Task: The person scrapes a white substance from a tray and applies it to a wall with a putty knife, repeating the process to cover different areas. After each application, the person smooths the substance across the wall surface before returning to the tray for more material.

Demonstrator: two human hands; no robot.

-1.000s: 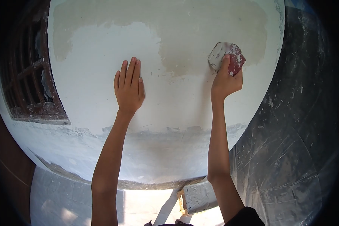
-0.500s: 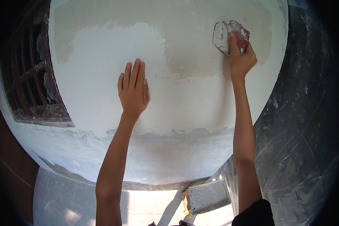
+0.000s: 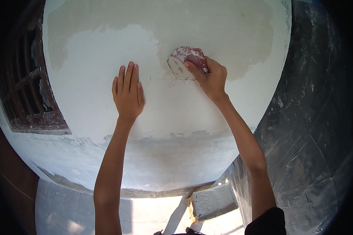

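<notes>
A dark brown window frame (image 3: 32, 84) with bars is set at the left edge of the pale wall (image 3: 176, 105). Low and right of center, a tray (image 3: 215, 201) of white paste sits near the wall's foot, and clear plastic sheeting (image 3: 298, 164) hangs along the right side. The left hand (image 3: 128, 98) lies flat on the wall, fingers out and close together, holding nothing. The right hand (image 3: 211, 78) grips a red, white-smeared scraper (image 3: 190, 62) against the wall, thumb on its near face.
</notes>
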